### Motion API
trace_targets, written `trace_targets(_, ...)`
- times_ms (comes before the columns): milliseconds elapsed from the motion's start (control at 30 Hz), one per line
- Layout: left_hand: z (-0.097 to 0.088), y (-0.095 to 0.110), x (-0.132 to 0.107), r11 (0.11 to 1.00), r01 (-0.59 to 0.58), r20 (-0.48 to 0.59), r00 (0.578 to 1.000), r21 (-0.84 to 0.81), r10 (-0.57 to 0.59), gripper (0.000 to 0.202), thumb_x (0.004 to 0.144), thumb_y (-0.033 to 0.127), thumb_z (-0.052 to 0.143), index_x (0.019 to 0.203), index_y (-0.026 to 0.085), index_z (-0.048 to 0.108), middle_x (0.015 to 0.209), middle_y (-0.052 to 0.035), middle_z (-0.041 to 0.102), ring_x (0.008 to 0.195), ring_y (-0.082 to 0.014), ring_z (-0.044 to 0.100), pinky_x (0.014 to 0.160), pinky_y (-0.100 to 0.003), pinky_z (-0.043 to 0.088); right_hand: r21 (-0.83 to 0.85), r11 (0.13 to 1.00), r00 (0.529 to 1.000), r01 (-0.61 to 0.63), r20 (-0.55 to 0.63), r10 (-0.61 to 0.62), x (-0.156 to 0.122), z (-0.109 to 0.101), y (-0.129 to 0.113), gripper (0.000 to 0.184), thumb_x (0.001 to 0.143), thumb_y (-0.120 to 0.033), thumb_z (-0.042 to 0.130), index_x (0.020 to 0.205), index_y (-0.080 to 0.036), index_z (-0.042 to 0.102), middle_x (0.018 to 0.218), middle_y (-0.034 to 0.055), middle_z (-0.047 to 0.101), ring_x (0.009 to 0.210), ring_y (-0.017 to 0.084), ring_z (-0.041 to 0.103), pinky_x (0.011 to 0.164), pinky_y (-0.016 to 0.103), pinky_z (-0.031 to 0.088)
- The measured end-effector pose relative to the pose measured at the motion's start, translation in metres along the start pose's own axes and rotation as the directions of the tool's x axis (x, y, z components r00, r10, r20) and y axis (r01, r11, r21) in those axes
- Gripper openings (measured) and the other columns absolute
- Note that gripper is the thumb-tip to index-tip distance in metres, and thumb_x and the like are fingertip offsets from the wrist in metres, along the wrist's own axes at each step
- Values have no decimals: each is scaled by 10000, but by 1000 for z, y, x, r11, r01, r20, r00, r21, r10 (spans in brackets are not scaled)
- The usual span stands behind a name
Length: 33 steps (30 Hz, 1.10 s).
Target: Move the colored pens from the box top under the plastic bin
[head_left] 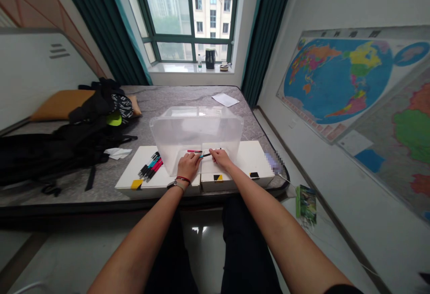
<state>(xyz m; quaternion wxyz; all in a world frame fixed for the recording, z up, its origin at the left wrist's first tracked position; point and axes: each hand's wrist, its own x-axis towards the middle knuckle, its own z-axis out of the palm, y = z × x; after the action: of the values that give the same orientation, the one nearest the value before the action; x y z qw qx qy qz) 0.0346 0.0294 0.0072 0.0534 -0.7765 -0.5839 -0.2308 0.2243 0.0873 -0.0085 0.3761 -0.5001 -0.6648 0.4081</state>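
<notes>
We pinch a slim black-and-blue pen (pixel 206 155) between left hand (pixel 188 166) and right hand (pixel 219 157), apparently working its ends; the next move likely needs steady alignment.

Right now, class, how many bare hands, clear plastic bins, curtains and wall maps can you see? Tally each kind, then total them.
Bare hands: 2
Clear plastic bin: 1
Curtains: 2
Wall maps: 2
Total: 7
</notes>
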Motion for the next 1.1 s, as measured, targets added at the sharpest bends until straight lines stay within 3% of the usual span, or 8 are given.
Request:
trace_targets(200, 3, -1, -1, 996, 0, 9, 1000, -94, 1, 334, 984, 406, 352, 1166, 240, 579, 1062, -68, 671, 950, -206, 590, 796, -301, 414, 65, 997, 999, -37, -1, 37, 0, 1, 1, 557, 878, -600, 430, 524, -181, 523, 453, -11, 495, 452, 121, 459, 536, 254, 347)
trace_targets(433, -1, -1, 1, 999, -27, 31, 999, -37, 28, 340, 979, 411, 350, 1113, 239, 611, 1008, -87, 671, 946, -227, 563, 825, -335, 408, 98, 994, 999, -42, 11, 41, -1, 1, -1, 507, 877, -559, 450, 545, -181, 517, 482, -11, 505, 459, 114, 457, 525, 248, 364)
trace_targets(633, -2, 1, 0, 1000, 18, 19, 1000, -26, -17, 406, 996, 413, 280, 977, 223, 638, 968, -83, 658, 913, -212, 580, 776, -315, 405, 210, 975, 997, -77, 35, 72, -1, 4, 1, 347, 844, -464, 507, 642, -183, 517, 567, -11, 542, 462, 100, 465, 460, 220, 355)
trace_targets(867, -4, 4, -4, 990, 61, 32, 998, -126, -57, 370, 959, 503, 375, 1145, 242, 561, 1033, -49, 672, 822, -171, 623, 665, -266, 402, 193, 978, 997, -72, 13, 71, -2, 4, 2, 311, 836, -426, 510, 649, -179, 540, 574, -10, 557, 461, 95, 479, 460, 214, 379)
trace_targets(1100, -5, 3, -1, 999, 0, 8, 1000, -45, 0, 368, 988, 439, 313, 1003, 228, 615, 970, -70, 660, 939, -194, 590, 788, -283, 415, 203, 976, 997, -78, -3, 80, -4, 2, -3, 303, 820, -421, 538, 648, -172, 559, 588, 2, 585, 470, 98, 488, 454, 211, 385)
